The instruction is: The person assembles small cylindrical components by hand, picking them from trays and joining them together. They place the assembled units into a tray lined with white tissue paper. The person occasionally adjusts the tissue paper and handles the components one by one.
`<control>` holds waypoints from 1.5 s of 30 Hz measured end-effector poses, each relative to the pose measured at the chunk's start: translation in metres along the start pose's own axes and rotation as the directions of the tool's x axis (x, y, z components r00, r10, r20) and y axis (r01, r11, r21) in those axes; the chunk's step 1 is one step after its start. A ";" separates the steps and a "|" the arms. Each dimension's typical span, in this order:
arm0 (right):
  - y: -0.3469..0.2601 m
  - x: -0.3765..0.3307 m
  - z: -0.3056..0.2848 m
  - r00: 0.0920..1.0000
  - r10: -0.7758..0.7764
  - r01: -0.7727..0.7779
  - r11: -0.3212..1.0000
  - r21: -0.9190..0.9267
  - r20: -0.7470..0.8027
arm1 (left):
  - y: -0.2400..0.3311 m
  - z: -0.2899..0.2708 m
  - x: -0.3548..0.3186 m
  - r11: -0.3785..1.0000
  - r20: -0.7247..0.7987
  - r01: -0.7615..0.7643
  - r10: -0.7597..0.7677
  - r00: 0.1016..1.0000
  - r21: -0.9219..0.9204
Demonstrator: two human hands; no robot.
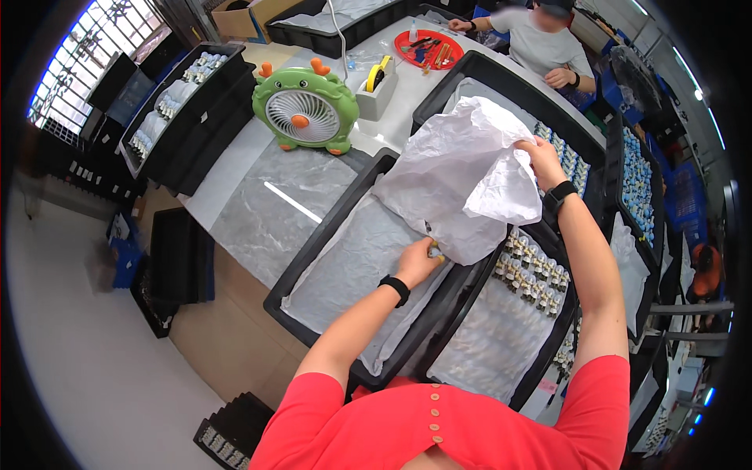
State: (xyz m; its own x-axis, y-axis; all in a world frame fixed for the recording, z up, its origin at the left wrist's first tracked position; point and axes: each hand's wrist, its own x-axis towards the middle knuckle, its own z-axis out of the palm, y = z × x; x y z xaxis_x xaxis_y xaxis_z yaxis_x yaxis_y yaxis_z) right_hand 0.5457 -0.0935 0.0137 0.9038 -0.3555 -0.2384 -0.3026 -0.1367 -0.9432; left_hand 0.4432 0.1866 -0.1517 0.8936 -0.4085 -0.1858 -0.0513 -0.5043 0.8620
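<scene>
My right hand (542,163) pinches the edge of a crumpled sheet of thin white paper (439,168) and holds it raised above the far end of a black tray (294,291). Inside this tray lies another wrinkled pale sheet (352,262). My left hand (417,264) is low over the tray, under the raised sheet's near edge, with its fingers closed round a small gold and pale piece (435,251), mostly hidden. To the right, a second black tray (570,301) holds rows of small gold-based pieces with clear tops (533,270) on pale paper.
A green fan (305,108) stands on the grey tabletop (270,200), near a tape dispenser (377,88) and a red tray of tools (428,50). Across the table sits another person (544,47). Stacked black crates (184,117) stand left; more filled trays (636,184) stand right.
</scene>
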 end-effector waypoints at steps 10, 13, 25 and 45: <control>-0.012 -0.011 -0.029 0.991 -0.134 0.135 0.988 -0.070 0.025 | 0.024 0.020 0.014 0.994 -0.091 0.064 -0.056 0.994 0.086; -0.013 -0.028 -0.022 0.976 -0.199 0.210 0.967 -0.141 0.088 | 0.024 0.018 0.013 0.988 -0.039 0.092 -0.088 0.995 0.121; 0.004 -0.071 -0.014 0.969 -0.048 0.152 0.891 -0.428 0.243 | 0.016 0.026 0.002 0.996 -0.126 -0.086 0.081 0.989 -0.038; 0.132 -0.055 0.038 0.893 -0.414 0.439 0.718 -0.540 0.174 | 0.056 -0.049 0.082 0.575 -0.080 -0.430 0.657 0.749 0.696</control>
State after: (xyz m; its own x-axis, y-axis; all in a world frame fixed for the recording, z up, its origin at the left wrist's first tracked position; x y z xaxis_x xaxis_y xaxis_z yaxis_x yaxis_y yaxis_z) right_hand 0.4674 -0.0573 -0.1068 0.9855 -0.0998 0.1375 0.0154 -0.7534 -0.6574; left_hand 0.5353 0.1620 -0.0959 0.6717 -0.5766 0.4651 -0.7240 -0.6440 0.2472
